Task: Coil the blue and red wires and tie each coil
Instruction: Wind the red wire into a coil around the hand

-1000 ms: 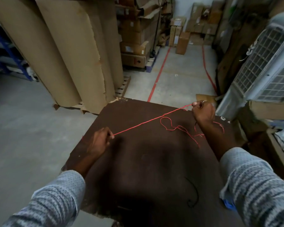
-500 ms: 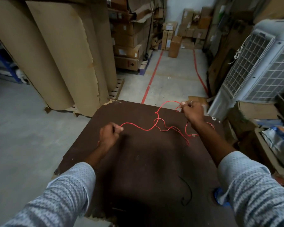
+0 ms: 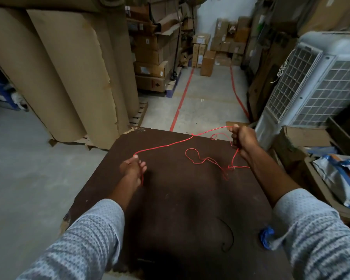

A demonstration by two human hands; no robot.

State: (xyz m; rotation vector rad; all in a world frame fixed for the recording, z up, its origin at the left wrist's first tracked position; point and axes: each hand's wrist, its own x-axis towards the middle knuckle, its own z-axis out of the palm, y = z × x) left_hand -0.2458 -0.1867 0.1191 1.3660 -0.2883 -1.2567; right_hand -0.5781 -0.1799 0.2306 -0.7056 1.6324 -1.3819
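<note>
At the frame's centre the left hand (image 3: 132, 167) pinched one stretch of the red wire (image 3: 168, 145) while the right hand (image 3: 243, 139), at centre right, gripped another in a closed fist, loose loops lying on the brown board (image 3: 180, 199), the blue wire (image 3: 265, 238) bundled at lower right.

Both arms are in long sleeves, a light grey-blue fabric covered in a small repeating dotted print with darker grey bands across it. The left sleeve (image 3: 85, 235) and right sleeve (image 3: 315, 229) stop partway up the forearms, wrists bare.
</note>
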